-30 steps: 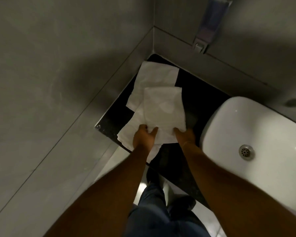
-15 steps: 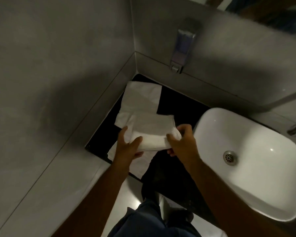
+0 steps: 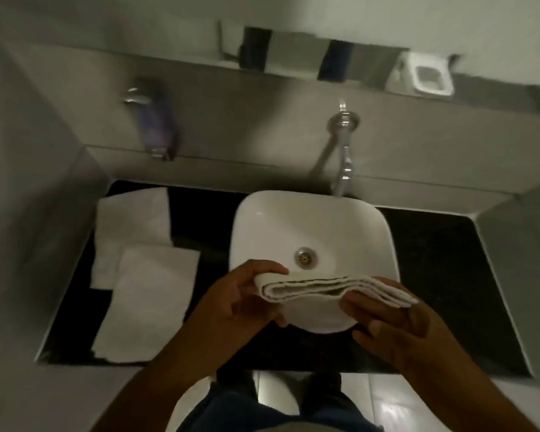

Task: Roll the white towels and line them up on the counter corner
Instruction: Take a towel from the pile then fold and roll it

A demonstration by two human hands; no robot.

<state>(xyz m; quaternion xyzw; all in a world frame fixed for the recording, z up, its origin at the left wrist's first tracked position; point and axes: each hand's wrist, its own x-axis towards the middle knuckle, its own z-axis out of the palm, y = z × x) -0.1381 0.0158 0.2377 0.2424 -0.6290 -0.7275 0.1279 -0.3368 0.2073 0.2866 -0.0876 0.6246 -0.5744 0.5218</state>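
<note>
A folded white towel (image 3: 331,288) hangs in the air over the front of the white basin (image 3: 312,222), held flat by both hands. My left hand (image 3: 240,300) pinches its left end and my right hand (image 3: 390,319) grips its right end from below. Two more white towels lie flat on the black counter (image 3: 449,269) at the left: one (image 3: 131,226) nearer the back corner, the other (image 3: 150,304) overlapping it toward the front edge.
A chrome tap (image 3: 343,151) juts from the grey wall above the basin. A soap dispenser (image 3: 156,120) hangs on the wall at the left. A white box (image 3: 424,77) sits on the upper ledge. Grey walls close both counter ends.
Both hands lifted the top towel off the pile, folded it over and carried it right, above the basin. The view swung from the left corner to the basin.
</note>
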